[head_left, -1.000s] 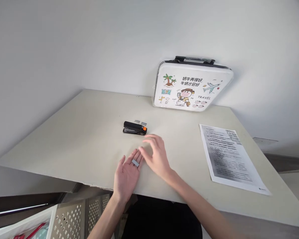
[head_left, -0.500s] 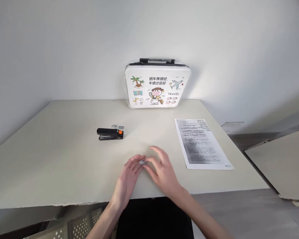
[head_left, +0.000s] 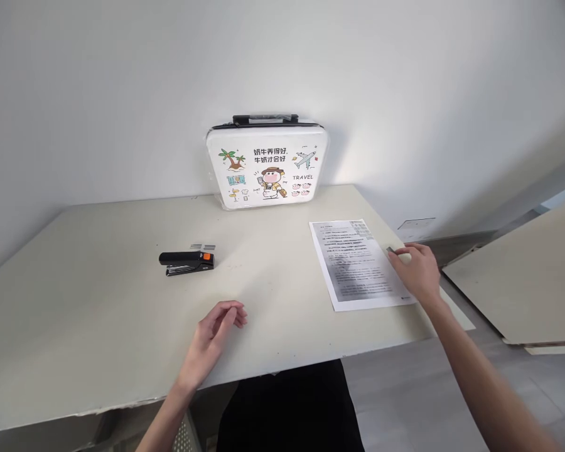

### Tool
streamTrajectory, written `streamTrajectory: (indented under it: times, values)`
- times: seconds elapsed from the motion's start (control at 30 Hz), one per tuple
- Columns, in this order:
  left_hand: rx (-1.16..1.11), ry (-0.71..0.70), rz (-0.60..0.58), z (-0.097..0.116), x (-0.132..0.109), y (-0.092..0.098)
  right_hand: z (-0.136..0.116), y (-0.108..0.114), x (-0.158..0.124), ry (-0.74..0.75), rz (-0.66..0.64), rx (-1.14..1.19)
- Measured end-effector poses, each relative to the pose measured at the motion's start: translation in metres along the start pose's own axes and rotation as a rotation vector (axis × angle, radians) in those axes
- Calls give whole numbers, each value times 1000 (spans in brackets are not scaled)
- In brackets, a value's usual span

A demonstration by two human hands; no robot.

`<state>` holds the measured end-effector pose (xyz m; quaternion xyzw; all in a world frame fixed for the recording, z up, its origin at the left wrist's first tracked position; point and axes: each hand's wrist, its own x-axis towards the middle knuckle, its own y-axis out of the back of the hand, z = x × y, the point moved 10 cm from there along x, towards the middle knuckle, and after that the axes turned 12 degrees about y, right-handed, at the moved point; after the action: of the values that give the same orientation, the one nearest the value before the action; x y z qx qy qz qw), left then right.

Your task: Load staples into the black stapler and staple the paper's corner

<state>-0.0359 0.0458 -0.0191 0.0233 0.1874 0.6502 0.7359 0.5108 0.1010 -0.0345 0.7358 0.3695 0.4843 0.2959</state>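
Observation:
My right hand (head_left: 417, 270) is at the right edge of a printed sheet of paper (head_left: 353, 276). A small grey strip (head_left: 390, 250) pokes out from its pinched thumb and fingertips; it resembles the strips of staples by the stapler, though most of it is covered. My left hand (head_left: 216, 329) rests near the front of the table, fingers loosely curled and the thumb against them, with nothing visible inside. Left of centre lies a black stapler (head_left: 186, 262) with an orange button, its jaw apart. Just behind it are grey strips of staples (head_left: 202, 246).
A white cartoon-printed case (head_left: 268, 166) with a black handle stands upright at the table's back, against the wall. The pale table (head_left: 98, 301) ends at a rough front edge. To the right, beyond a gap, is another pale surface (head_left: 522, 282).
My hands have parted. The right one has swung right to the paper's edge with the small grey strip; the left has drawn slightly left and its fingers have curled. The view has turned right.

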Motion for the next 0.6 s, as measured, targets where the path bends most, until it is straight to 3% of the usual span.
streamTrajectory:
  times: [0.13,0.23,0.3,0.37,0.53,0.6]
  values:
    - [-13,-9,36,-4,-2,3,13,-11,-3,-84,-47,-39]
    - [-4,-8,50,-7,-3,4,-9,2,-11,-64,34,3]
    - [4,-7,53,-7,-3,5,-45,14,-21,16,77,120]
    - [12,-5,58,-6,-2,4,-93,15,-37,115,-7,309]
    - [22,-8,81,-1,-2,4,-206,-16,-103,31,-459,976]
    - [29,-5,83,0,-2,4,-240,-24,-127,52,-597,1114]
